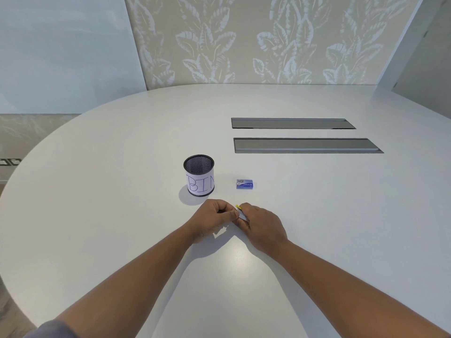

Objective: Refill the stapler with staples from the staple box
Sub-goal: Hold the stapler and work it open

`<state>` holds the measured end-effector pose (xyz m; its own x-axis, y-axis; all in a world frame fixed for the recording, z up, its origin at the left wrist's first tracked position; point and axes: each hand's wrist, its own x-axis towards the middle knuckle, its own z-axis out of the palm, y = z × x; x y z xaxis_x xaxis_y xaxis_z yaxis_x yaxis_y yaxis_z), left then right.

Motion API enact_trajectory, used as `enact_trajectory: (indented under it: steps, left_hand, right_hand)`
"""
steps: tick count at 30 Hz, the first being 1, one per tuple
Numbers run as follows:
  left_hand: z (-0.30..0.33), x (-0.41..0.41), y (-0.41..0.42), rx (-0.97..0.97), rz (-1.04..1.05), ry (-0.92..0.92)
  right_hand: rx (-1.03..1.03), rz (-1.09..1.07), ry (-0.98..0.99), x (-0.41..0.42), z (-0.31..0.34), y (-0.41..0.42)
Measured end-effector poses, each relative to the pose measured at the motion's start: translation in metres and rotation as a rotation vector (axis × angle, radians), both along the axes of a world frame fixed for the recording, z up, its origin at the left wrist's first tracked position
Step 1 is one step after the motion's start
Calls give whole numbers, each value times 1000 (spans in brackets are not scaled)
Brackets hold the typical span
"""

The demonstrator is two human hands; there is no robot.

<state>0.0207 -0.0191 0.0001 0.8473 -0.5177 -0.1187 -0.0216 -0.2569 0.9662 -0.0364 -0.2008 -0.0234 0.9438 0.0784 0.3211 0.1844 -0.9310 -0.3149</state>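
Note:
A small stapler (242, 214), grey metal with a yellow tip, is held low over the white table (122, 191) between both hands. My right hand (262, 225) wraps around most of its body. My left hand (212, 217) pinches its near-left end with thumb and fingertips. Most of the stapler is hidden by the fingers, so I cannot tell whether it is open. The blue staple box (244, 184) lies shut on the table a little beyond my right hand, apart from both hands.
A black mesh cup (199, 175) with a paper label reading "BIN" stands just beyond my left hand. Two long grey cable hatches (305, 145) are set into the table at the far right. A leaf-patterned wall rises behind the table.

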Motion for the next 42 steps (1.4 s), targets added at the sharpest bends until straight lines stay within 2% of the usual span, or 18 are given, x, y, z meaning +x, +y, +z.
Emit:
enact_trajectory:
  steps: [5, 10, 32, 42]
  left_hand:
    - [-1, 0, 1, -4, 8, 9]
    - [1, -1, 0, -4, 9, 13]
    - [-1, -2, 0, -30, 17, 22]
    - [-3, -3, -3, -124, 147, 49]
  right_hand:
    - [55, -35, 4, -1, 2, 0]
    - [37, 26, 19, -1, 3, 1]
    - [53, 13, 16, -1, 1, 0]
    - [288, 28, 25, -3, 7, -1]
